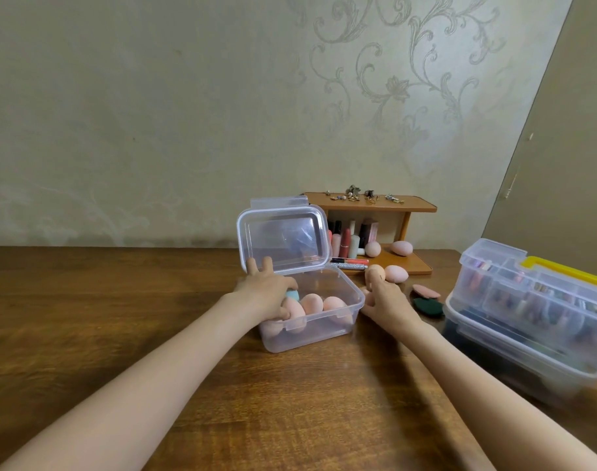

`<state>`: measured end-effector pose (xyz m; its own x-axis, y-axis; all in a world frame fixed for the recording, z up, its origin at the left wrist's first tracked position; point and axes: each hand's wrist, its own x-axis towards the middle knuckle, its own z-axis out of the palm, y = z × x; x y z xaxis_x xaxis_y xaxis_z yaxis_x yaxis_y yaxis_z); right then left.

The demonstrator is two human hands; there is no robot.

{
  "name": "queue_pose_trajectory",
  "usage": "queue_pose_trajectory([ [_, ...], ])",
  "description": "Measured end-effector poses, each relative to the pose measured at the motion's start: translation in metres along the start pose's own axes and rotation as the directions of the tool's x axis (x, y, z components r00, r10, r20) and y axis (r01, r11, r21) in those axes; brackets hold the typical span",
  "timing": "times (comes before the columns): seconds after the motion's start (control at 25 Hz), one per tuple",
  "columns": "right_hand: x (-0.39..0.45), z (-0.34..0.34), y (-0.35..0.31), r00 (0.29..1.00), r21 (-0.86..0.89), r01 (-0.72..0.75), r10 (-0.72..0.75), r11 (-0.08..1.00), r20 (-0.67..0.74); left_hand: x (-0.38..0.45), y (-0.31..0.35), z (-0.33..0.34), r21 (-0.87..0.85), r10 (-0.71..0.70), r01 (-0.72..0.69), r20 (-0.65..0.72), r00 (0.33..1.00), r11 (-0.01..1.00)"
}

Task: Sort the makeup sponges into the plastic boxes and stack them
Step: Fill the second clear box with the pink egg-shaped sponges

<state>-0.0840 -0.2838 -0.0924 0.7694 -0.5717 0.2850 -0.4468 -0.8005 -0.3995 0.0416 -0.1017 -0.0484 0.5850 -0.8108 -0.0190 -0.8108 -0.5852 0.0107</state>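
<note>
A clear plastic box (353, 302) stands mid-table with its hinged lid (285, 237) raised. Inside lie several peach makeup sponges (312, 302) and a blue one (293, 294). My left hand (266, 290) reaches over the box's left rim, two straight fingers against the lid's lower edge and the thumb down by a sponge. My right hand (382, 299) is just right of the box, its fingertips touching a peach sponge (375, 269) on the table. Another peach sponge (396, 273) lies beside it. A flat pink sponge (426, 291) and a dark green sponge (427, 307) lie further right.
A small wooden shelf (422, 208) at the back holds lipsticks, jewellery on top and two pink sponges (402, 248). Stacked clear organiser boxes (528, 321) with a yellow handle fill the right edge. The wall rises directly behind the wooden table (120, 300).
</note>
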Motion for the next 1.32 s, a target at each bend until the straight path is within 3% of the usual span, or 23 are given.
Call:
queue_pose_trajectory([
  [0.12, 0.002, -0.016, -0.011, 0.984, 0.194, -0.071, 0.100, 0.978, -0.146, 0.001, 0.000, 0.002, 0.005, 0.002, -0.002, -0.002, 1.000, 1.000],
  [0.2, 0.003, -0.031, -0.029, 0.986, 0.282, -0.020, 0.065, 0.959, -0.153, 0.002, 0.000, 0.001, 0.009, 0.005, -0.005, -0.005, 1.000, 1.000],
  [0.32, -0.005, -0.046, -0.062, 0.981, 0.442, -0.002, -0.083, 0.897, 0.174, 0.001, 0.001, -0.001, 0.010, 0.005, -0.005, 0.014, 1.000, 1.000],
  [0.44, -0.005, -0.042, -0.084, 0.849, 0.254, -0.001, -0.133, 0.967, 0.511, -0.001, 0.000, -0.003, 0.004, 0.014, -0.014, 0.031, 0.999, 1.000],
  [0.56, 0.005, -0.040, -0.091, 0.780, 0.159, -0.040, -0.069, 0.986, 0.622, -0.004, -0.001, -0.004, -0.001, 0.038, -0.038, 0.023, 0.999, 0.999],
  [0.64, 0.012, -0.041, -0.090, 0.813, 0.279, -0.139, -0.052, 0.950, 0.580, -0.005, -0.002, -0.005, -0.010, 0.055, -0.055, 0.024, 0.998, 0.998],
  [0.68, 0.015, -0.040, -0.087, 0.855, 0.296, -0.117, -0.055, 0.948, 0.516, -0.006, -0.003, -0.006, -0.010, 0.063, -0.063, 0.027, 0.998, 0.998],
  [0.8, 0.015, -0.028, -0.082, 0.908, 0.118, 0.027, -0.074, 0.993, 0.412, -0.007, -0.002, -0.007, 0.048, 0.077, -0.079, 0.035, 0.996, 0.996],
  [1.0, 0.009, -0.012, -0.088, 0.945, 0.053, 0.135, -0.145, 0.989, 0.292, -0.006, -0.001, -0.005, 0.122, 0.147, -0.147, 0.002, 0.989, 0.982],
  [1.16, 0.014, -0.019, -0.082, 0.910, 0.045, 0.136, -0.143, 0.990, 0.389, -0.001, -0.002, -0.006, 0.102, 0.211, -0.215, 0.053, 0.976, 0.971],
  [1.32, 0.018, -0.014, -0.080, 0.865, -0.087, 0.194, -0.129, 0.977, 0.484, 0.000, 0.003, -0.009, 0.170, 0.191, -0.208, 0.110, 0.975, 0.963],
])
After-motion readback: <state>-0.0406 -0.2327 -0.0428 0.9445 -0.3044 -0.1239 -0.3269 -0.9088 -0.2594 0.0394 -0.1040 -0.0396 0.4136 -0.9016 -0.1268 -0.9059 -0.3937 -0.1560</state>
